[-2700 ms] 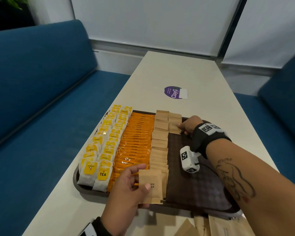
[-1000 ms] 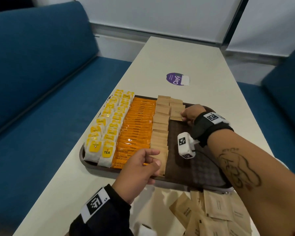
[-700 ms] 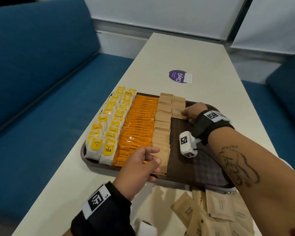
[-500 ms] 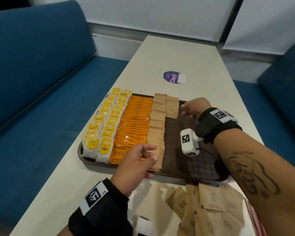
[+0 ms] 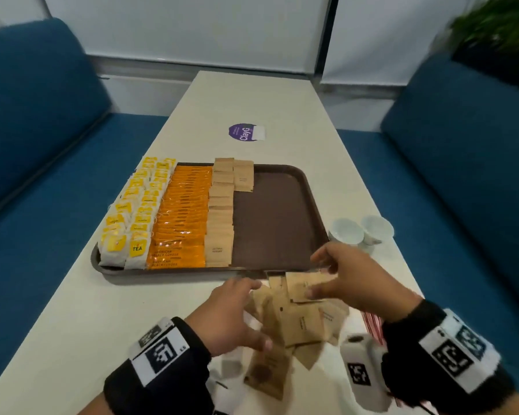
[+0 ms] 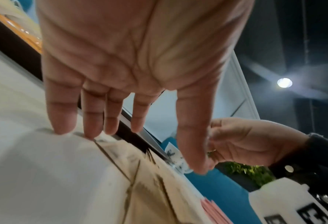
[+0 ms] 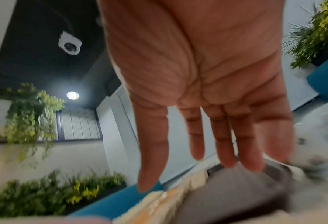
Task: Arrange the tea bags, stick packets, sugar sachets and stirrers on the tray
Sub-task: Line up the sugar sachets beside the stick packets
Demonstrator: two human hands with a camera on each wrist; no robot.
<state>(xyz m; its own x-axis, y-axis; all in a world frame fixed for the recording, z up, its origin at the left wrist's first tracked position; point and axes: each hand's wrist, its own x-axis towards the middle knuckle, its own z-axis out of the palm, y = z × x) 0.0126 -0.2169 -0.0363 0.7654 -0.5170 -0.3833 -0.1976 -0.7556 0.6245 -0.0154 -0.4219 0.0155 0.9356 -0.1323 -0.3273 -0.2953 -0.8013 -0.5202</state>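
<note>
**Both hands back at the loose sachets**

Both hands have left the tray [image 5: 313, 205] and come to the loose sugar sachets [image 5: 300, 322] on the table [image 5: 72, 339], beside its near edge: the second sachet column looks barely begun. Left hand [image 5: 231, 316] lies with spread fingers on the pile; right hand [image 5: 351, 280], fingers straight and slightly parted, hovers over the top sachet, holding nothing. Two white cups [image 5: 358, 232] stand by the tray's right edge; red stirrers [image 5: 372, 323] wait under the right wrist.
</note>
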